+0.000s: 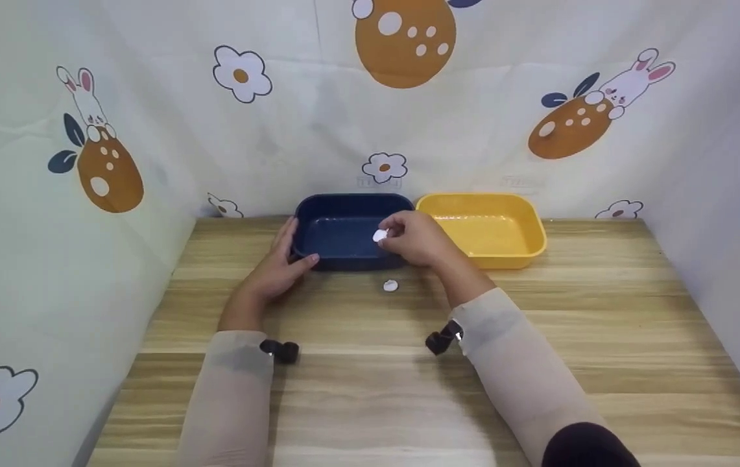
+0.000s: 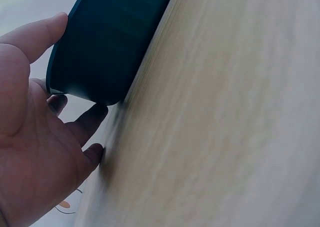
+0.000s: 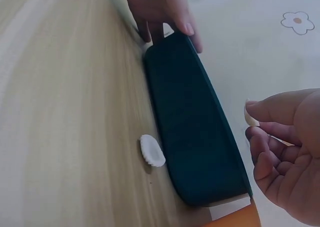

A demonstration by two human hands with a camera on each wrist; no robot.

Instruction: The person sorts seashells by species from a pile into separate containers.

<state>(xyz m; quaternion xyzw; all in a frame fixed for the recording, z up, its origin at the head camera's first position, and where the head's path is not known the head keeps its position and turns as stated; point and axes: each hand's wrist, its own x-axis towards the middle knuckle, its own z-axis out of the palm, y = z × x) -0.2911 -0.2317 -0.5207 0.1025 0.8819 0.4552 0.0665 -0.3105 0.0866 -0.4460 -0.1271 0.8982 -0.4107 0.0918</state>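
Note:
My right hand (image 1: 414, 237) pinches a small white shell-like piece (image 1: 380, 235) between thumb and fingers, over the right part of a dark blue tub (image 1: 357, 264). In the right wrist view this pale piece (image 3: 251, 116) shows edge-on at the fingertips. My left hand (image 1: 275, 269) rests against the tub's left end, its fingers extended along the side and its thumb at the front corner. On the table in front of the tub lies a second white shell-like piece (image 1: 390, 285), oval with a ridged edge in the right wrist view.
A yellow tub (image 1: 509, 262) stands right beside the blue one. Both tubs sit at the back of the wood-grain table (image 1: 357, 389), near a printed cloth wall (image 1: 318, 130). Cloth walls rise on the left and right as well.

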